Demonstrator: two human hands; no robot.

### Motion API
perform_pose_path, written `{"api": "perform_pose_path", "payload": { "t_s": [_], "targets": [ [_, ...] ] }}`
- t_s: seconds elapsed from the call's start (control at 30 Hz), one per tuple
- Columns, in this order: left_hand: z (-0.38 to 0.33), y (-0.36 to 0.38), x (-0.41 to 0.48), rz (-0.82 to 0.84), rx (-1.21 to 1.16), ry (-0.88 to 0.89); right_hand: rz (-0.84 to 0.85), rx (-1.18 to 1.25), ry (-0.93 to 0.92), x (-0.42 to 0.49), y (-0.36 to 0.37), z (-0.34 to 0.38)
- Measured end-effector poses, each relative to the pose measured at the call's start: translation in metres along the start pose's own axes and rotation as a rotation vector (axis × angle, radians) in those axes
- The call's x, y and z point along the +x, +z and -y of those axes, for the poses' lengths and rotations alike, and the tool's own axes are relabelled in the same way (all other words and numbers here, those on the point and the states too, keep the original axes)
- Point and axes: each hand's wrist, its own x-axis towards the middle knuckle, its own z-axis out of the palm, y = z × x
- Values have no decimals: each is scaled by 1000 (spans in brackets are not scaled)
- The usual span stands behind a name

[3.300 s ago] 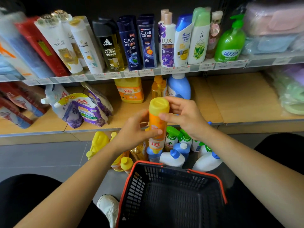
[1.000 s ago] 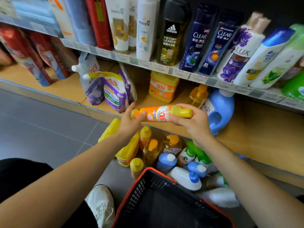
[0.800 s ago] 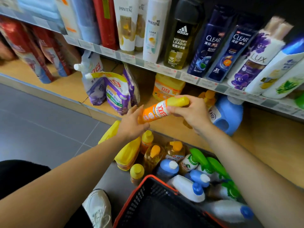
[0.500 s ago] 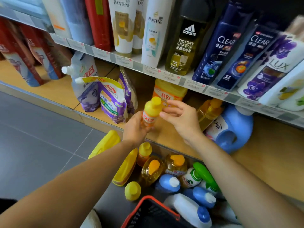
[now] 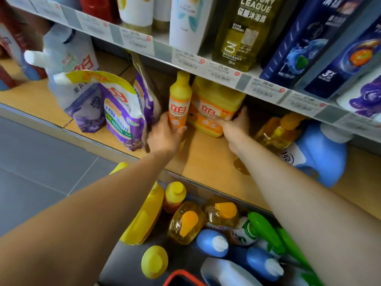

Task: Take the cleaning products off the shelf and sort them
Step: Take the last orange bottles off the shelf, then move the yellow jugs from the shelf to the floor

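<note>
A slim orange bottle with a yellow cap [image 5: 179, 100] stands upright on the wooden lower shelf [image 5: 206, 159]. My left hand [image 5: 165, 137] grips its lower part. Right beside it stands a wide yellow-orange jug [image 5: 214, 104]. My right hand [image 5: 234, 125] holds that jug at its lower right corner, thumb on the front, fingers round the side. Several more bottles stand on the floor below the shelf: a small yellow-capped one [image 5: 174, 196], two clear yellow ones [image 5: 186, 222], blue-capped white ones [image 5: 212, 242] and green spray bottles [image 5: 266, 230].
Purple-and-white refill pouches [image 5: 119, 108] lean left of the orange bottle. A blue detergent jug [image 5: 321, 153] and a yellow pump bottle [image 5: 278, 133] stand to the right. The upper shelf [image 5: 185, 56] carries shampoo bottles. A red basket rim [image 5: 181, 276] shows at the bottom edge.
Both hands turned the orange bottle upright and carried it forward. It now stands on the lower shelf next to the jug. My right hand left its cap and took hold of the jug.
</note>
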Motion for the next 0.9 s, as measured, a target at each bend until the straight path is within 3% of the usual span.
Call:
{"api": "perform_pose_path", "payload": {
  "t_s": [0.17,0.33,0.53,0.7,0.9],
  "targets": [
    [0,7,10,48,-49,8,-71,17,-82,7,13,-5],
    [5,2,12,215,-2,-50,-167,51,-189,-36,14,-22],
    [19,-24,-18,304,125,-4,-102,67,-257,-95,-23,-50],
    [-8,-59,-43,399,-63,161,-41,-43,-314,-117,-63,-45],
    [-67,-104,-70,440,-84,456,107,-178,-432,-144,-111,-19]
  ]
}}
